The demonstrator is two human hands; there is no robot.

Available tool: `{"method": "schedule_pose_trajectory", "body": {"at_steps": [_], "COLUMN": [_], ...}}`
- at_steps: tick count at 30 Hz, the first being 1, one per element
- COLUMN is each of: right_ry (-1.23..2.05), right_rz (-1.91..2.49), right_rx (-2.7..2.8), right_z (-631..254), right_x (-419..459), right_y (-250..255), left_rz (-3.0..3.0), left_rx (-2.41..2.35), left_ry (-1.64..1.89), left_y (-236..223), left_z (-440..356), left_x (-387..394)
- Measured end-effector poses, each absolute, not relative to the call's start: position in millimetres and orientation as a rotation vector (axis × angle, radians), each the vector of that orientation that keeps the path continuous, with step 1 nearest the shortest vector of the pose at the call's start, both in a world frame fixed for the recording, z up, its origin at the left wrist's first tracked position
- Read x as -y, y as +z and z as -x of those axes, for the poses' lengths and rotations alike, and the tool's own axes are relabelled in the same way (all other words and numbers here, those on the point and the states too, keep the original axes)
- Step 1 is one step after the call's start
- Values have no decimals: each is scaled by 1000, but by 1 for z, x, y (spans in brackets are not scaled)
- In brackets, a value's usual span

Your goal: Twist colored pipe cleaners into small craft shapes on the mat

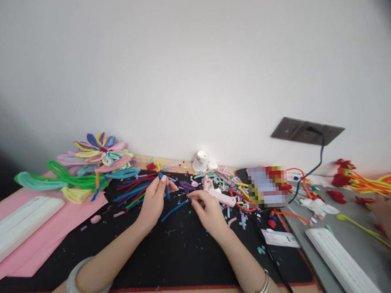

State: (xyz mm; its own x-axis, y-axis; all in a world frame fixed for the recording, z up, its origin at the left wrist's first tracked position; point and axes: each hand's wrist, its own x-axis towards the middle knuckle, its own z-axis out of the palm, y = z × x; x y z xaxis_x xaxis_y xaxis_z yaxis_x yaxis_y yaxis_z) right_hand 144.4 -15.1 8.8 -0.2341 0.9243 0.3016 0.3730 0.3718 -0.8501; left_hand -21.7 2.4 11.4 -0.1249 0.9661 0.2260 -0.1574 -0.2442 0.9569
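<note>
Blue pipe cleaner (pixel 167 192), bent, sits just left of the frame's centre, below mid-height, pinched between the thumb and fingers of the left hand (pixel 155 199). To its right, the right hand (pixel 208 209) has its fingertips close together at the end of a blue strand (pixel 174 211) and beside a red-and-blue loop (pixel 186 187); whether it grips either, I cannot tell. Red, blue and green stems (pixel 132 194) lie left of centre on the black mat (pixel 129 259), a multicoloured flower (pixel 103 150) farther left, and a white cup (pixel 200 160) near the wall at centre.
</note>
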Motion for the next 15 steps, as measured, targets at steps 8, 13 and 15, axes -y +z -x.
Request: {"method": "schedule_pose_trajectory", "body": {"at_steps": [8,13,15], "right_ry": [372,336,349], "right_rz": [1167,1201,1228], "right_rx": [2326,2323,2246], "right_z": [-141,-141,-143], "right_x": [19,19,19], "right_y": [4,3,3], "left_rz": [-1084,-1058,-1071], "left_rx": [-1029,-1049,-1061], "left_ry": [1401,1400,1419], "left_y": [8,3,2], "left_z": [19,21,22], "left_x": [-4,-7,-8]}}
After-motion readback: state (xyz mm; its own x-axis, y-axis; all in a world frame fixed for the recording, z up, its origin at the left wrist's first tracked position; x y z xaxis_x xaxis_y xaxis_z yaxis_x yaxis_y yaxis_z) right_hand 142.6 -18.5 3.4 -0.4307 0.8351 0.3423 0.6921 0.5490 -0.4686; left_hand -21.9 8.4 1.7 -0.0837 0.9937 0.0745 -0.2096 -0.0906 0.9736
